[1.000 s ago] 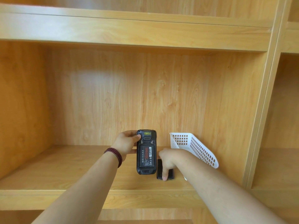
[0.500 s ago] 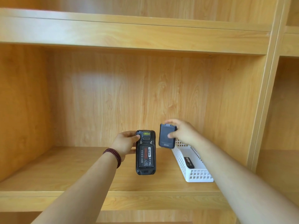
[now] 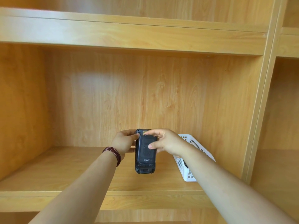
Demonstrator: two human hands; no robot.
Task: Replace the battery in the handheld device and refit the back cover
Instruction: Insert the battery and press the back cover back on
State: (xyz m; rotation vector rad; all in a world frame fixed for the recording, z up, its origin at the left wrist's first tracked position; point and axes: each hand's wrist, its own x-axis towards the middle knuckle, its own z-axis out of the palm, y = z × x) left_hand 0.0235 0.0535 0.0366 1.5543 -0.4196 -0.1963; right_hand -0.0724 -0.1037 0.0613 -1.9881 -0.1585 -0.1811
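Since half a second ago the right hand (image 3: 165, 143) has carried the dark blue-grey plastic back cover (image 3: 146, 149) from above the basket across onto the rear of the black handheld device (image 3: 144, 167), where it now lies, its lower edge short of the device's bottom. Thumb and fingers pinch the cover at its right side and top. The left hand (image 3: 123, 143) grips the device upright above the pale wooden shelf (image 3: 64, 167). A white perforated plastic basket (image 3: 188, 173) stands just right.
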